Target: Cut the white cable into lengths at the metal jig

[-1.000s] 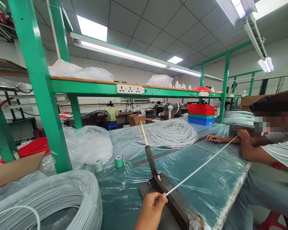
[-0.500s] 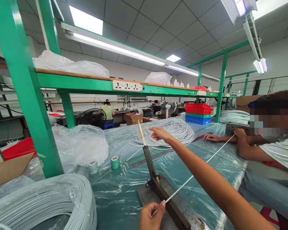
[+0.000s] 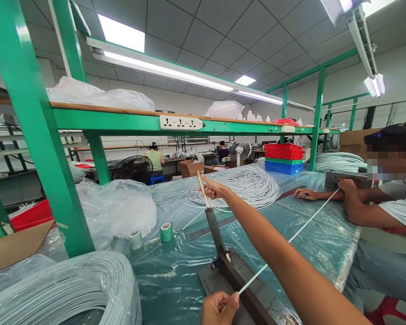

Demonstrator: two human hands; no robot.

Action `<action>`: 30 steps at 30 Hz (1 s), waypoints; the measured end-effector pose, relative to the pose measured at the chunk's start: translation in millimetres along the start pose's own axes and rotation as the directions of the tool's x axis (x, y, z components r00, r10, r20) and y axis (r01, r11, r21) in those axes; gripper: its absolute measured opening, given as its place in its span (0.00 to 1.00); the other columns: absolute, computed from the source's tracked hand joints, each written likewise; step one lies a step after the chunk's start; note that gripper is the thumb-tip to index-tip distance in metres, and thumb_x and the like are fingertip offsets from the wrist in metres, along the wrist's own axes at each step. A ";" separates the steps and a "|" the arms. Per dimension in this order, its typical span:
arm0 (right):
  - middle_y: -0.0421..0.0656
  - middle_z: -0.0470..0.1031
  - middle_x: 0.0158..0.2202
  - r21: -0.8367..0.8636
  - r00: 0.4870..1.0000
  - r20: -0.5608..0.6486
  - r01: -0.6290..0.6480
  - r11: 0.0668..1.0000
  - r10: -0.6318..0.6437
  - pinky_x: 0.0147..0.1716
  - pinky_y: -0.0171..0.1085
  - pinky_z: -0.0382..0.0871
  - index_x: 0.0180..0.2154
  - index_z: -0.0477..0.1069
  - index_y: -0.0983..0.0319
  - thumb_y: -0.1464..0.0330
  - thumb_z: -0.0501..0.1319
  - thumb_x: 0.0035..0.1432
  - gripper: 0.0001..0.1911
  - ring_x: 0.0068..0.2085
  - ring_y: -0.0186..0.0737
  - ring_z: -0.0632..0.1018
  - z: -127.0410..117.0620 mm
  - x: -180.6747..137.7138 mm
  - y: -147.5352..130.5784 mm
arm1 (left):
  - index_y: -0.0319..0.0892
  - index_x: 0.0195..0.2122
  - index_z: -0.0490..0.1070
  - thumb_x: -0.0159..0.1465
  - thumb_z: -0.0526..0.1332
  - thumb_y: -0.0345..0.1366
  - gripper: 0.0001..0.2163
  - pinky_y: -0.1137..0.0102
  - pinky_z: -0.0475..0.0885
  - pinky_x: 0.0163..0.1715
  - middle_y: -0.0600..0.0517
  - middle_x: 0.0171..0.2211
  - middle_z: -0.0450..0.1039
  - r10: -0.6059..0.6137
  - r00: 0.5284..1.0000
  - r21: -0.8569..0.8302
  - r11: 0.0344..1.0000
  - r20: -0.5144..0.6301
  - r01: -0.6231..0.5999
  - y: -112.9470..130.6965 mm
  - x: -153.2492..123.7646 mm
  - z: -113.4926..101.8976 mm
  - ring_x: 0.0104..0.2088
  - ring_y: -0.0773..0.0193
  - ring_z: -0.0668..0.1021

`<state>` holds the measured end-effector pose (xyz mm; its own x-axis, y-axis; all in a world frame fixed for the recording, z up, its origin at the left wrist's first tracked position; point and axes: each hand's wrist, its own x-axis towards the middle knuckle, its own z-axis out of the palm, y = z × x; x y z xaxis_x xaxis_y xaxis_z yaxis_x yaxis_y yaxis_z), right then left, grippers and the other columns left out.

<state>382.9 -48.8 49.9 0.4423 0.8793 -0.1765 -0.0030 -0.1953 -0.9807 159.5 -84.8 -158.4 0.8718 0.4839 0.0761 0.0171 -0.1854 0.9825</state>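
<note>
Right hand [image 3: 212, 188] closed around the pale handle of the raised grey metal cutter lever [image 3: 216, 230]; left hand [image 3: 219, 308] pinches 1 thin white cable [image 3: 311, 220], stretched taut.

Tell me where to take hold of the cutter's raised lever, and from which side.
Grip the pale handle at the top end of the lever, farthest from the spring hinge, coming from the near right. The lever stands steeply raised, and the white cable crosses its base, held by the left hand. The right hand is closed round that handle.
</note>
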 end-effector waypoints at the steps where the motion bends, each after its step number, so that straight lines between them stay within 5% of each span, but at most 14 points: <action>1: 0.33 0.43 0.12 0.009 1.000 -0.010 -0.001 1.000 0.001 0.10 0.24 0.40 0.32 0.60 0.66 0.44 0.28 0.52 0.37 0.12 0.23 0.44 0.3 -3.2 -1.1 | 0.36 0.13 0.63 0.40 0.55 0.63 0.28 0.75 0.46 0.19 0.56 0.12 0.50 -0.004 1.000 -0.008 1.000 0.000 0.004 -0.3 -0.5 0.0 0.17 0.73 0.52; 6: 0.34 0.47 0.12 0.055 0.998 -0.045 0.038 0.998 -0.035 0.10 0.23 0.44 0.36 0.60 0.65 0.42 0.28 0.50 0.39 0.11 0.23 0.47 -2.2 -45.3 -8.8 | 0.36 0.14 0.66 0.44 0.55 0.60 0.26 0.75 0.52 0.21 0.53 0.14 0.59 0.026 1.000 -0.022 0.999 -0.005 -0.026 1.2 -4.6 -0.9 0.19 0.70 0.60; 11: 0.45 0.68 0.23 0.158 0.995 0.004 0.094 0.983 -0.096 0.18 0.28 0.64 0.41 0.60 0.63 0.42 0.32 0.51 0.37 0.20 0.31 0.69 -5.4 -128.5 -7.6 | 0.36 0.16 0.66 0.44 0.57 0.58 0.25 0.75 0.52 0.21 0.54 0.14 0.60 -0.044 0.997 -0.034 0.998 0.065 0.046 15.7 -10.1 -6.2 0.19 0.71 0.58; 17: 0.52 0.71 0.29 0.207 1.000 -0.019 -0.016 0.978 0.020 0.18 0.28 0.65 0.37 0.62 0.65 0.49 0.42 0.56 0.26 0.24 0.36 0.73 11.4 -243.5 35.1 | 0.36 0.15 0.66 0.39 0.58 0.59 0.25 0.76 0.48 0.19 0.56 0.13 0.55 -0.105 0.992 -0.071 0.991 0.075 0.110 22.2 -10.2 -6.4 0.17 0.73 0.55; 20: 0.51 0.70 0.32 0.163 0.996 0.027 -0.090 0.983 0.087 0.18 0.26 0.65 0.43 0.61 0.63 0.58 0.49 0.57 0.18 0.23 0.34 0.73 24.3 -286.6 64.2 | 0.36 0.16 0.66 0.38 0.59 0.59 0.25 0.76 0.44 0.17 0.56 0.13 0.56 -0.145 0.986 -0.069 0.986 0.081 0.150 23.4 -10.8 -5.8 0.16 0.75 0.52; 25: 0.47 0.70 0.30 0.191 0.965 0.009 -0.259 0.947 0.262 0.14 0.24 0.61 0.57 0.40 0.55 0.67 0.54 0.53 0.33 0.19 0.31 0.71 45.6 -321.6 86.7 | 0.35 0.18 0.67 0.38 0.59 0.56 0.24 0.76 0.43 0.17 0.54 0.18 0.63 -0.182 0.978 -0.059 0.980 0.106 0.189 32.1 -15.3 -8.7 0.16 0.76 0.52; 30: 0.45 0.68 0.28 0.171 0.925 0.017 -0.378 0.910 0.381 0.09 0.22 0.51 0.53 0.48 0.59 0.70 0.50 0.50 0.27 0.16 0.30 0.69 59.9 -327.5 98.1 | 0.35 0.18 0.67 0.38 0.60 0.56 0.24 0.76 0.44 0.17 0.54 0.18 0.61 -0.203 0.974 -0.047 0.977 0.098 0.209 35.8 -16.9 -7.9 0.16 0.76 0.52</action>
<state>184.1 -329.9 6.5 0.3927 0.7459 -0.5379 -0.3228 -0.4358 -0.8401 141.5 -92.8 -123.2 0.8937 0.4255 -0.1423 0.1758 -0.0403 0.9836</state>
